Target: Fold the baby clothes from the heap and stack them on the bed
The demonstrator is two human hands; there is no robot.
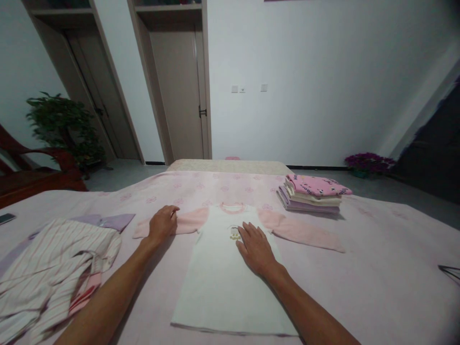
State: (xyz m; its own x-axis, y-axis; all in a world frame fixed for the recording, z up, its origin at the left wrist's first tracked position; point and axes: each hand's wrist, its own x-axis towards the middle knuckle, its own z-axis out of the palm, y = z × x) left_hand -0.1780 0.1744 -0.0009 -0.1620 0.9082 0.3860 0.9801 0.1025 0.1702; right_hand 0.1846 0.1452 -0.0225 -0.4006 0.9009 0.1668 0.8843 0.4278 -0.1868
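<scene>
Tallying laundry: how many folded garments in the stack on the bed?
At least 3: pink garment on top, cream garment beneath it, lilac garment at the bottom; more may be hidden between them.

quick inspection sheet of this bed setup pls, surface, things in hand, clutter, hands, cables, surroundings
surface: bed with a pale pink floral cover
things in hand: white top with pink sleeves, laid flat, sleeves spread
clutter: crumpled striped garment beside a lilac garment; folded clothes stack; phone at the left edge
hands: left hand flat on the top's sleeve; right hand flat on its front, beside the print
cables: nothing seen
surroundings: dark wooden armchair, potted plant, purple flowers, closed door
</scene>
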